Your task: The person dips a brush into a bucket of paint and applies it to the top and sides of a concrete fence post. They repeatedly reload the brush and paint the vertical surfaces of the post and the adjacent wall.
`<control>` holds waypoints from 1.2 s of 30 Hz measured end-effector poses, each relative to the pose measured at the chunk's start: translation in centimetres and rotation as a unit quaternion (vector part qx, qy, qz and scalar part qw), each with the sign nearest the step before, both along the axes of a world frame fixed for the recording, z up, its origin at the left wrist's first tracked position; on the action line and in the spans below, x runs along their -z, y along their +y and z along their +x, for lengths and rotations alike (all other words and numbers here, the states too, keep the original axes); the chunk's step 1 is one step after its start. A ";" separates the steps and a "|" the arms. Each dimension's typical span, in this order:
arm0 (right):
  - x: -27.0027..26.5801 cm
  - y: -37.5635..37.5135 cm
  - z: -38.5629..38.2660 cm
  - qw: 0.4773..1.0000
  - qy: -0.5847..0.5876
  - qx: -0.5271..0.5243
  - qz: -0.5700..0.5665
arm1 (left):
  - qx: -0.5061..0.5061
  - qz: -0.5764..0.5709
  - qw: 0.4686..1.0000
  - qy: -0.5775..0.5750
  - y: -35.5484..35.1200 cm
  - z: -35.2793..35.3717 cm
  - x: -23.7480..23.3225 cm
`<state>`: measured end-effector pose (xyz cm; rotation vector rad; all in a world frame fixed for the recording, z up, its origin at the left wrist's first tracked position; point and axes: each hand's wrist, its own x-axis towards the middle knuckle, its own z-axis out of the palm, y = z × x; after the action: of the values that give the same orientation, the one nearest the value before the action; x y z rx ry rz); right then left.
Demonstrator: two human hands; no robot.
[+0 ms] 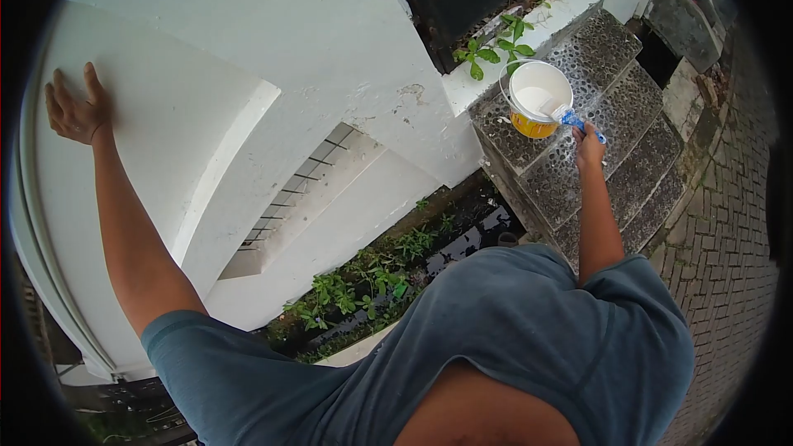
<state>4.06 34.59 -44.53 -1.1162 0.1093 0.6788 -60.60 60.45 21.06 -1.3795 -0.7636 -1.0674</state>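
My left hand (pixel 79 107) lies against the white wall (pixel 190 41) at the far left, fingers spread and nothing in them. Out to the right, my right hand (pixel 589 149) is closed round the blue handle of a paintbrush (pixel 572 118). The brush head reaches over the rim into a bucket (pixel 533 126) of white paint, white inside with a yellow lower side. Its thin wire handle leans out to the left. The bucket stands on a dark pebbled step (pixel 578 153) spattered with white.
A drain ditch (pixel 462 239) with dark water and green plants (pixel 347 297) runs below the wall. Metal bars cross a wall opening (pixel 281 198). Leafy sprigs (pixel 500 49) grow beside the bucket, near a dark gate (pixel 496 0). Brick paving (pixel 727 231) lies at right.
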 end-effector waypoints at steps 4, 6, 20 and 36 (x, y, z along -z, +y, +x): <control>0.0 0.0 0.1 1.000 0.019 0.005 0.006 | 0.005 -0.005 1.000 0.001 0.0 -0.1 -0.1; 0.4 0.0 0.4 1.000 0.028 0.004 0.014 | 0.006 -0.006 1.000 0.000 0.0 -0.1 0.1; -6.7 1.6 -2.3 0.940 0.201 -0.072 0.266 | -0.015 0.022 0.999 0.017 -1.0 1.0 0.4; -41.2 6.6 -25.4 0.675 -0.678 -0.001 0.291 | -0.028 0.025 0.999 0.001 -1.5 1.1 0.4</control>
<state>-21.37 41.18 -3.28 -0.7382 -1.3166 -0.2728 -59.52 58.91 20.70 -1.3089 -0.7646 -1.0345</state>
